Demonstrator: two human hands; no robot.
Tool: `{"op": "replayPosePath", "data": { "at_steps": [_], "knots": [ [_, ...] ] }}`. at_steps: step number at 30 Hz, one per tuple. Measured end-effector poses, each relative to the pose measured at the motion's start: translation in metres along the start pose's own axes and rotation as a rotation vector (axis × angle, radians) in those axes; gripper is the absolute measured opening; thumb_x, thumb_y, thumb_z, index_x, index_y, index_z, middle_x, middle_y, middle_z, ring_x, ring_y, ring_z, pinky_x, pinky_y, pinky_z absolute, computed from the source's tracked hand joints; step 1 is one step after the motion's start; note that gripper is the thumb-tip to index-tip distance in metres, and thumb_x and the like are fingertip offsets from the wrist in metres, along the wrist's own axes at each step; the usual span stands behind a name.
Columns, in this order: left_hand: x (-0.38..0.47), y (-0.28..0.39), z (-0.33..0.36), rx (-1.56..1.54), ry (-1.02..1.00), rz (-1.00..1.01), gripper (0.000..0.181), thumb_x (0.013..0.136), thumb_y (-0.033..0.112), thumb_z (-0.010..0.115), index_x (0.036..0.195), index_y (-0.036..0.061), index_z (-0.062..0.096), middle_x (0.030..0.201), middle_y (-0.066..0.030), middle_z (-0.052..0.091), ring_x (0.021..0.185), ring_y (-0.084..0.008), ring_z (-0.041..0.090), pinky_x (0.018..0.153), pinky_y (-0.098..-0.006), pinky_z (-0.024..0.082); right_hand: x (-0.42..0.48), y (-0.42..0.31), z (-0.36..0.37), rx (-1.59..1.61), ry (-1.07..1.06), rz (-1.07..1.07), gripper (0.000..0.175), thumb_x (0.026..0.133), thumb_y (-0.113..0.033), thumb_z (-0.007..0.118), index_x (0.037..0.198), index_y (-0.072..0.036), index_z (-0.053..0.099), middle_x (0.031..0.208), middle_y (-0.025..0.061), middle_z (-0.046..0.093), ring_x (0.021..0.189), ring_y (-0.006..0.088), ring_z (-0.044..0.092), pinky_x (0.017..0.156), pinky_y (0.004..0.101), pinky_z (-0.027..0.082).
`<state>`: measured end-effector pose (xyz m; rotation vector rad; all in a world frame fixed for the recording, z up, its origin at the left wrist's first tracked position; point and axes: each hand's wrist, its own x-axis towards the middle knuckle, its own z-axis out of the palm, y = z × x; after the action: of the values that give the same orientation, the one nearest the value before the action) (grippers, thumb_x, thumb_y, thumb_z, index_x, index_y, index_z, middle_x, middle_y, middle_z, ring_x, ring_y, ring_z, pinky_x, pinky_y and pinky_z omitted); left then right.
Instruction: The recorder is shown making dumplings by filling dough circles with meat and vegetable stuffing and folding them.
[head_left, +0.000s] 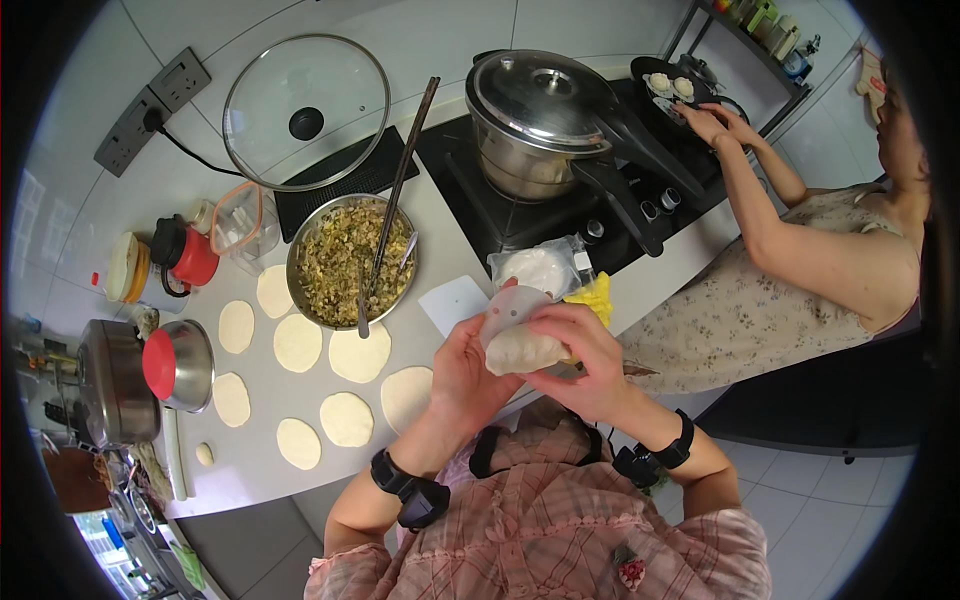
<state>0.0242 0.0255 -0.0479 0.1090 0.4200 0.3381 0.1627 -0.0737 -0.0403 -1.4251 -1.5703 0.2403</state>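
Observation:
A pleated, filled dough bun (525, 350) is in front of my chest, gripped by the fingers of my right hand (589, 364). Behind its upper edge, my left hand (469, 367) holds a round, translucent steamer liner (516, 306) with small holes. The bun partly covers the liner and my left fingers. To the left, several flat dough rounds (346, 418) lie on the pale countertop (255, 457). A steel bowl of chopped filling (330, 262) stands behind them, with long chopsticks (409, 150) and a metal spoon (364, 319) leaning in it.
An open plastic bag of white liners (536, 266) lies beside a yellow cloth (596, 300). A pressure cooker (525, 135) sits on the black hob, its handles pointing toward me. At right, another person (795, 277) reaches into a pan with buns (671, 86). A glass lid (307, 90) leans on the wall.

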Motion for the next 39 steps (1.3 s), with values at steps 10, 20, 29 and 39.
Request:
{"op": "replayPosePath", "data": {
  "at_steps": [10, 20, 29, 39],
  "knots": [
    [0.002, -0.005, -0.002, 0.052, -0.143, 0.021, 0.053, 0.098, 0.03, 0.028, 0.149, 0.0133, 0.032, 0.144, -0.0073, 0.044, 0.132, -0.0244, 0.042, 0.11, -0.042, 0.031, 0.004, 0.0, 0.001, -0.009, 0.119, 0.108, 0.051, 0.066, -0.001, 0.082, 0.112, -0.002, 0.06, 0.111, 0.0143, 0.06, 0.099, 0.0296, 0.062, 0.084, 0.0359, 0.051],
    [0.0, 0.0, 0.005, 0.065, -0.154, 0.0, 0.063, 0.099, 0.048, 0.028, 0.149, 0.01, 0.03, 0.149, -0.0104, 0.037, 0.137, -0.0276, 0.036, 0.113, -0.0443, 0.026, 0.014, -0.008, -0.008, -0.2, 0.076, 0.261, 0.051, 0.079, -0.02, 0.076, 0.124, -0.003, 0.057, 0.117, 0.0116, 0.06, 0.108, 0.0267, 0.058, 0.093, 0.0323, 0.045],
    [0.004, 0.003, 0.015, 0.149, -0.129, -0.208, 0.063, 0.098, 0.047, 0.037, 0.141, 0.0022, 0.039, 0.142, -0.0127, 0.045, 0.133, -0.0288, 0.041, 0.113, -0.0464, 0.028, -0.003, 0.023, -0.031, 1.161, -0.157, 1.086, 0.065, 0.101, -0.053, 0.029, 0.143, -0.004, 0.036, 0.138, 0.0105, 0.05, 0.125, 0.0197, 0.052, 0.103, 0.0368, 0.044],
    [0.018, 0.0, 0.046, 0.249, -0.076, -0.358, 0.059, 0.1, 0.044, 0.032, 0.137, -0.0007, 0.043, 0.138, -0.0134, 0.049, 0.127, -0.0297, 0.048, 0.107, -0.0485, 0.04, -0.001, 0.006, -0.045, 0.849, -0.147, 1.121, 0.058, 0.1, -0.052, 0.04, 0.134, -0.006, 0.052, 0.132, 0.0049, 0.056, 0.121, 0.0153, 0.052, 0.101, 0.0292, 0.04]
  ]
}}
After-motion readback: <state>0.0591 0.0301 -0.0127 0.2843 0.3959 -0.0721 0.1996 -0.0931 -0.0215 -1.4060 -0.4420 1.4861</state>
